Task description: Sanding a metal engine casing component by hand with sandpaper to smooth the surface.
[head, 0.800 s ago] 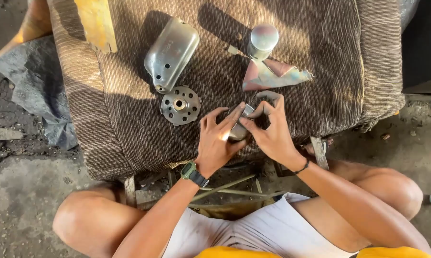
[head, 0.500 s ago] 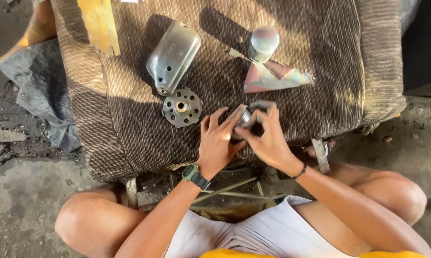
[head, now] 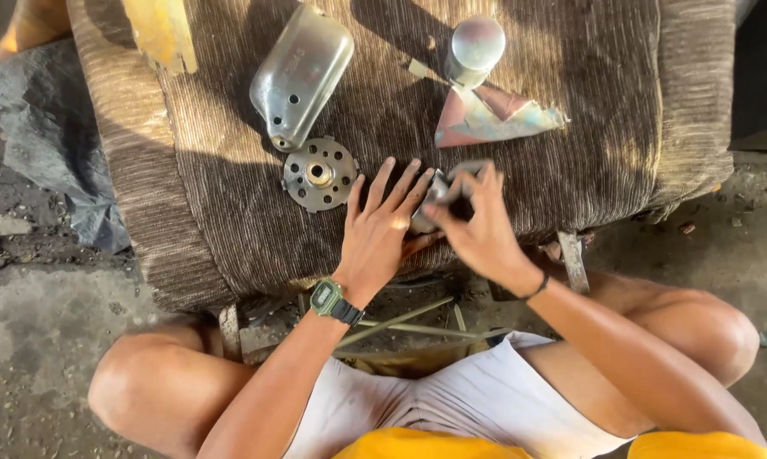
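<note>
On the cushion (head: pixel 230 212), the disc (head: pixel 319 173) is lying just left of the left hand (head: pixel 382 228); the cover (head: pixel 302 75) is sitting behind it, the can (head: pixel 474 49) farther right, the scrap (head: pixel 494 119) before it.
</note>
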